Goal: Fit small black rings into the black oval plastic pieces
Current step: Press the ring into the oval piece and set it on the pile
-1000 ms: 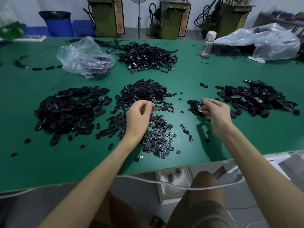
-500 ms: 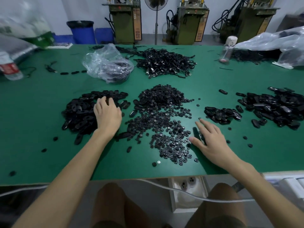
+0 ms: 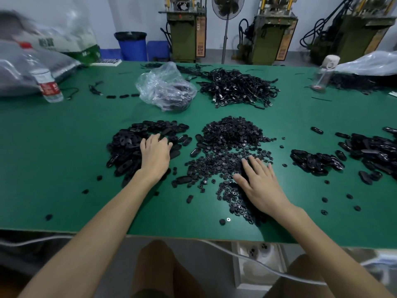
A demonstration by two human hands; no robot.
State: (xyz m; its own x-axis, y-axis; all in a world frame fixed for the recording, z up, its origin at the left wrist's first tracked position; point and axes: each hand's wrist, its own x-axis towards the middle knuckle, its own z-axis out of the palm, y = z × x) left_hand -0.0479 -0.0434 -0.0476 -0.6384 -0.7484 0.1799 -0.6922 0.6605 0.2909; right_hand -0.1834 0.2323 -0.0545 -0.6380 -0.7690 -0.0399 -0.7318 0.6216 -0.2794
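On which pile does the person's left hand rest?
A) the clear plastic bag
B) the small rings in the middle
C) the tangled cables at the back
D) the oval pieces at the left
D: the left hand rests on the pile of oval pieces at the left, while the right hand lies flat on the small rings.

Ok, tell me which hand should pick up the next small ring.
Right. The right hand lies spread on the ring pile, with rings directly under its fingers. The left hand rests on the oval pieces pile, so it is better placed to take an oval.
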